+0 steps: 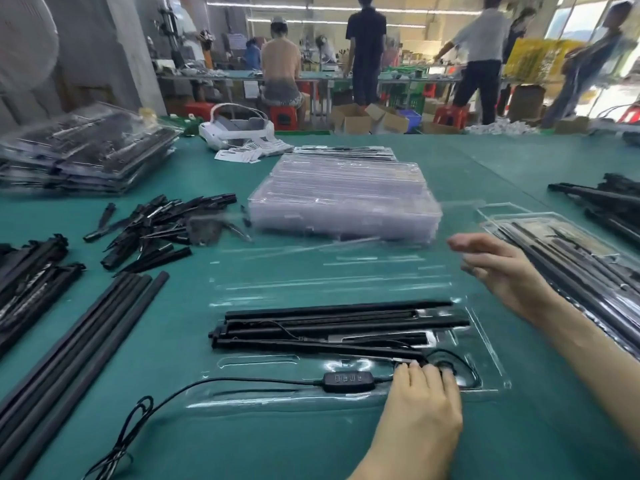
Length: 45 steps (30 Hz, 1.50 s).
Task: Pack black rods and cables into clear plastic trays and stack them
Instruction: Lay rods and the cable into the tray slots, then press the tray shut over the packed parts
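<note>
1. My left hand point(424, 393) lies low and right of centre in the frame, palm down on the near right part of the open clear plastic tray point(491, 344). Its fingertips point(431, 368) press down on the coiled end of the black cable point(214, 384) where it sits in the tray's round pocket; the fingers are bent at the knuckles, but I cannot tell whether they pinch the cable or only push on it.
2. The cable's inline controller point(349, 381) lies just left of those fingertips, and the rest of the cable runs left out of the tray to a loose loop at the lower left of the frame.
3. The bundle of black rods point(339, 329) lies lengthwise in the tray just above my left hand, apart from it.
4. My right hand point(498, 268) hovers at the right of the frame above the tray's far right corner, fingers spread and relaxed, holding nothing; it is blurred.
5. A stack of empty clear trays point(343, 199) stands in the centre of the frame, beyond the open tray.
6. A packed tray point(568, 244) lies to the right of my right hand, near it.
7. Loose long rods point(79, 327) lie at the lower left, a heap of short black pieces point(156, 226) at the middle left, and a stack of packed trays point(83, 154) at the upper left.
8. Everything rests on the green table point(311, 445).
</note>
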Each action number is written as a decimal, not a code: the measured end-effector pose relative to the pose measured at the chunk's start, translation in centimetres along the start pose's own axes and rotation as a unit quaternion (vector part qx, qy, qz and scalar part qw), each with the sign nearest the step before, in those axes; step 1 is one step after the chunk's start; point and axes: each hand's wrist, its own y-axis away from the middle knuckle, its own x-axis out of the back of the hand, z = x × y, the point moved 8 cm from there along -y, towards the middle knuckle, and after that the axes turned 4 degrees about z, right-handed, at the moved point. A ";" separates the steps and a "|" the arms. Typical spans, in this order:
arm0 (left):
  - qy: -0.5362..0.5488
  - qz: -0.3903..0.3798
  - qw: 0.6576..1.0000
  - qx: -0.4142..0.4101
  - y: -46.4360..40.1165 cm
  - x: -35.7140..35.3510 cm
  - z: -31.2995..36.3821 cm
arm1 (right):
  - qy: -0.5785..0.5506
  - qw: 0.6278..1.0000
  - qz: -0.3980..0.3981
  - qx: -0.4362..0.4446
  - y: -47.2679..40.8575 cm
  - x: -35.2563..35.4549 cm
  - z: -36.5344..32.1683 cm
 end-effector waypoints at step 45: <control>0.177 -0.133 0.974 0.041 2.8 -3.5 -15.5 | 0.670 0.711 -0.201 0.065 7.8 -9.0 6.0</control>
